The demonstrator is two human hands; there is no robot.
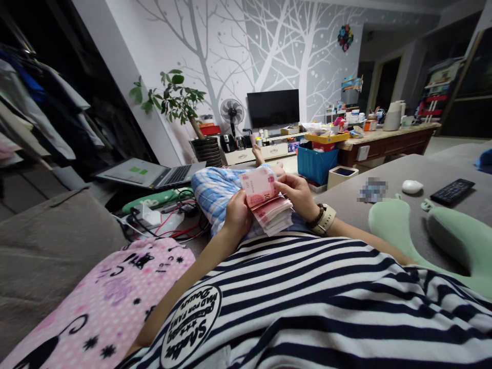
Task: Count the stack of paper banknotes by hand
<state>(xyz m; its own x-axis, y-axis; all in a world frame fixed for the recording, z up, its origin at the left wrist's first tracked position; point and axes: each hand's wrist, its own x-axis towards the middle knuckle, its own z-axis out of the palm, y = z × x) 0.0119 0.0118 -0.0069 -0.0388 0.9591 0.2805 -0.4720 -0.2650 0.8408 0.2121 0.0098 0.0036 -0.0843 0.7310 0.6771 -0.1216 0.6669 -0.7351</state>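
A thick stack of red banknotes (pixel 272 214) is bent over in front of my striped shirt, above my blue plaid trousers (pixel 211 188). My left hand (pixel 237 212) is closed around its left side. One banknote (pixel 258 187) stands up from the stack, its printed face toward me. At the right edge of that note, the thumb and fingers of my right hand (pixel 295 192) are pinched together. The lower ends of the notes fan out below my right hand. A beige watch (pixel 326 219) and a dark bracelet are on my right wrist.
To the left, an opened laptop (pixel 149 174) sits beside tangled cables (pixel 177 220) and a pink patterned cloth (pixel 154 256). On the sofa at right lie a green neck pillow (pixel 453 236), a remote control (pixel 452 191) and a white mouse-like object (pixel 412 186). A cluttered table (pixel 415 130) stands beyond.
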